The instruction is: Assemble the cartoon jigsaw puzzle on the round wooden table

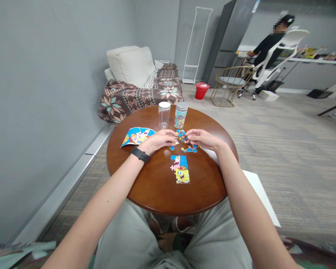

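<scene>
1. Strip (182, 174) of joined puzzle lies near on the counter (151, 177).
2. Loose pieces (189, 149), farther off, are left unjoined.
3. Left hand (161, 139) and right hand (204, 139) flank them, fingers curved; whether pinching any, one cannot tell.

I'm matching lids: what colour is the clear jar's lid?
White lid, seen best in the head view.

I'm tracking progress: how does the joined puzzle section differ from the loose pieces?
The joined section is fitted into one patch; the loose pieces lie scattered. The joined section lies closer to the camera; the loose pieces lie farther out, by the left hand and right hand. Both show blue and lie on the brown table.
</scene>
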The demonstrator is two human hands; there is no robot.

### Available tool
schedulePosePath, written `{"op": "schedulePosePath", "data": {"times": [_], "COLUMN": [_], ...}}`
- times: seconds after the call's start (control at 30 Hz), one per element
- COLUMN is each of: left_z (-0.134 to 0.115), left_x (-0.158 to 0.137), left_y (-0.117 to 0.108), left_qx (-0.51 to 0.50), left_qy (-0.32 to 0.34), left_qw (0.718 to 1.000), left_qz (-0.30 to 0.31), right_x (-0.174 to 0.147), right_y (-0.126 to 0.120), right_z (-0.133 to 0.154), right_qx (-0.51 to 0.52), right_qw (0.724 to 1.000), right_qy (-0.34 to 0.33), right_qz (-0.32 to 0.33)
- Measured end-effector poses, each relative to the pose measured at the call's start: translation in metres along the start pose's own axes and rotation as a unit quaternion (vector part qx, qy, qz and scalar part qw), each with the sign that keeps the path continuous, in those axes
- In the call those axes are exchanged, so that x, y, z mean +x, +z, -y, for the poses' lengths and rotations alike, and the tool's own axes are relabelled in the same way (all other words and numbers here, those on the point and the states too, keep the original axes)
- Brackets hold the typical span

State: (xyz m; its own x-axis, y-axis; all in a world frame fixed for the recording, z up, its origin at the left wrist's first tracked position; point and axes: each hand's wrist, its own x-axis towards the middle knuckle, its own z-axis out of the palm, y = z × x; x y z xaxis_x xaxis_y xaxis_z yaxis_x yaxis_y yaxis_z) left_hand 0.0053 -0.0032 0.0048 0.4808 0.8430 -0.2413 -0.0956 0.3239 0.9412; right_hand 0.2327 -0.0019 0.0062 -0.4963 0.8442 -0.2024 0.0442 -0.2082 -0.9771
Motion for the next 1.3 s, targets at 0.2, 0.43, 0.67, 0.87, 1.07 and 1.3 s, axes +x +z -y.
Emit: {"op": "schedulePosePath", "data": {"times": [0.2,0.43,0.67,0.87,1.07,1.3], "left_z": [0.000,0.002,0.004,0.003,-0.002,-0.005], "left_x": [0.000,0.002,0.002,0.002,0.000,-0.007], "left_y": [-0.001,-0.004,-0.004,0.000,-0.003,-0.013], "left_qx": [-0.007,-0.012,-0.023,0.016,0.308,0.489], "left_qy": [0.008,0.010,0.021,0.052,0.165,0.134], "left_qw": [1.000,1.000,1.000,0.996,0.924,0.850], "left_qz": [0.025,0.024,0.003,-0.064,-0.157,-0.145], "right_x": [0.002,-0.001,0.007,0.016,0.019,0.026], "right_y": [-0.001,0.000,0.000,-0.017,-0.036,-0.052], "right_z": [-0.001,0.000,-0.003,-0.008,-0.018,-0.038], "right_qx": [0.006,0.012,0.014,0.031,-0.031,-0.200], "right_qw": [1.000,1.000,0.996,0.936,0.901,0.906], "right_qy": [0.003,0.003,-0.051,-0.189,-0.180,-0.113], "right_qz": [-0.004,0.000,-0.070,-0.295,-0.394,-0.355]}}
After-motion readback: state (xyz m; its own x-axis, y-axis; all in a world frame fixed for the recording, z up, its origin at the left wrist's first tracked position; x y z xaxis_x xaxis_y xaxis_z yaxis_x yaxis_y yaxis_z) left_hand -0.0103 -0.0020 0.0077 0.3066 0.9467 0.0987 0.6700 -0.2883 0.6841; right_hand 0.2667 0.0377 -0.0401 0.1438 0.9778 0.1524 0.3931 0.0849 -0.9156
